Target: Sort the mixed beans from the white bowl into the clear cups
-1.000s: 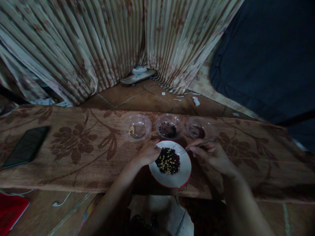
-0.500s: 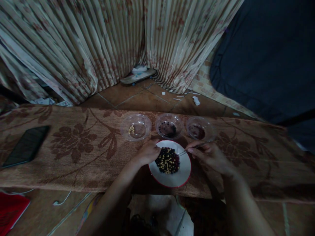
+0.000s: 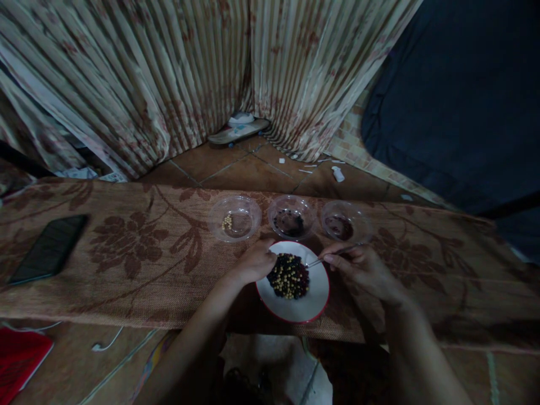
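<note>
A white plate with a red rim [image 3: 310,304] sits at the near edge of a cloth-covered table and holds a heap of mixed dark and pale beans [image 3: 289,275]. My left hand [image 3: 253,261] grips the plate's left rim, fingers curled. My right hand [image 3: 360,267] pinches metal tweezers [image 3: 333,254], whose tips point at the heap's right side. Behind the plate stand three clear bowls: the left one [image 3: 234,217] with a few pale beans, the middle one [image 3: 291,216] with dark beans, the right one [image 3: 343,221] with reddish beans.
A brown floral cloth [image 3: 126,247] covers the long table. A black phone [image 3: 48,249] lies at its left end. Striped curtains [image 3: 169,73] hang behind, with a sandal [image 3: 238,128] on the tiled floor. A red object [image 3: 19,363] and a white cable [image 3: 107,342] lie lower left.
Hardly anything has moved; the view has shifted slightly and the tweezers stay at the right side of the bean heap.
</note>
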